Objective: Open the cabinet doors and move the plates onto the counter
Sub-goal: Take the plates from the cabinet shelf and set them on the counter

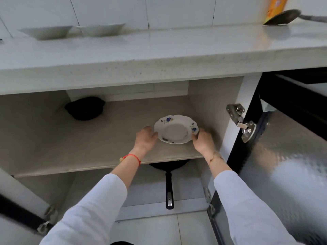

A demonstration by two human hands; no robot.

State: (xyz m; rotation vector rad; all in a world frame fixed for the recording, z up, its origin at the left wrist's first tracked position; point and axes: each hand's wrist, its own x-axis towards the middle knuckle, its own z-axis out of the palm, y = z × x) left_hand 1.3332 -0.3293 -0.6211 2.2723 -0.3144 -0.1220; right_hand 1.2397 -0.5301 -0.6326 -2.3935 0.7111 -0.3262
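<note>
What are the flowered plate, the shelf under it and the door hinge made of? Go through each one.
Flowered plate: likely glazed ceramic or porcelain, a glossy white with printed blue flowers and a scalloped rim.
Shelf: looks like matte beige laminate board, with a thin flat front edge; the core is unclear.
Door hinge: polished metal, probably steel, with bright reflections.

Bright, soft-blurred, wide-angle edge distortion

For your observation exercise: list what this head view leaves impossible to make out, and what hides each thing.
- Frying pan: its bowl is hidden under the shelf; only the handle shows.
- Orange package: cut off by the top edge.
- Black pot: dark, contents unseen.
- Left hand and right hand at the plate: fingers under the rim hidden, grip unclear.
</note>
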